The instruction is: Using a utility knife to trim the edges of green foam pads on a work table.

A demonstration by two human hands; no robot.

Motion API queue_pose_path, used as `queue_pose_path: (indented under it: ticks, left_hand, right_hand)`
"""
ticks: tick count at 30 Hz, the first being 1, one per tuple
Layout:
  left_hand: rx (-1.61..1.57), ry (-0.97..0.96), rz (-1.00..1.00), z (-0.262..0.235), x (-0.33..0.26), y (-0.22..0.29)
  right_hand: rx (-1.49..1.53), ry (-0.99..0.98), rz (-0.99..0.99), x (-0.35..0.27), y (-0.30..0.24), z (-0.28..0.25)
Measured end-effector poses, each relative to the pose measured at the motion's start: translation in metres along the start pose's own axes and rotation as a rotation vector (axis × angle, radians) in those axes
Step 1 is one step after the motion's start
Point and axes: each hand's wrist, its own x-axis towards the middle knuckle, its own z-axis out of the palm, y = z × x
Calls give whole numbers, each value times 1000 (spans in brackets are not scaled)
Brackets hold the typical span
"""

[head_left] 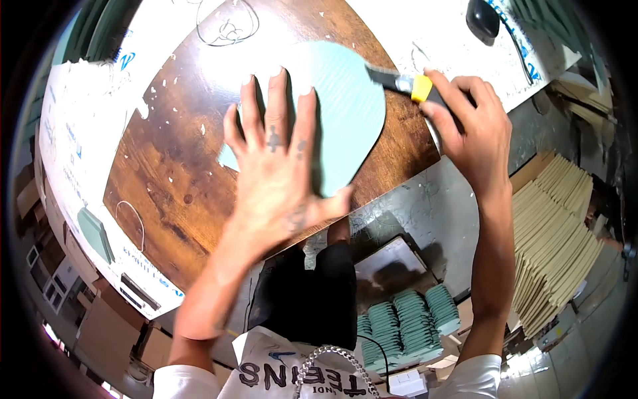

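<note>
Leftmost, brown cardboard boxes (103,332) stand in the room beyond a tabletop (70,156) covered in white printed film. On that film lies one small green offcut (96,234), with a loop of thin thread (141,223) beside it. Next comes a brown wood-grain board (169,223), glossy with glare and flecked with white crumbs; a second, tangled thread (229,32) sits at its far edge. The left of two hands (276,156) is pressed flat, fingers spread, on one mint-green sheet (349,110) lying on the board. This sheet is thin and flat, rounded at its far and right sides, with fine slanting lines across it. Below, at least four columns of green pieces (402,322) are stacked. One black-and-yellow utility knife (421,88) meets the sheet's upper right edge, the right hand (477,126) closed around its handle. Farther right are one black computer mouse (482,20) and a tall pile of cream sheets (551,233)
</note>
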Motion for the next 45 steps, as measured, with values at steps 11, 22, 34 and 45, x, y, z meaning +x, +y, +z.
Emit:
queue_pose_path:
  ticks: [11, 22, 34, 45]
  left_hand:
    - [-30, 117, -268, -19, -18, -20]
    - [86, 146, -382, -2, -6, 24]
    - [172, 331, -494, 9, -10, -11]
    - [175, 321, -412, 8, -12, -20]
  right_hand:
    - [353, -3, 331, -89, -72, -15]
    - [527, 117, 450, -107, -98, -18]
    - [159, 59, 178, -49, -73, 5]
    - [224, -15, 49, -25, -53, 1]
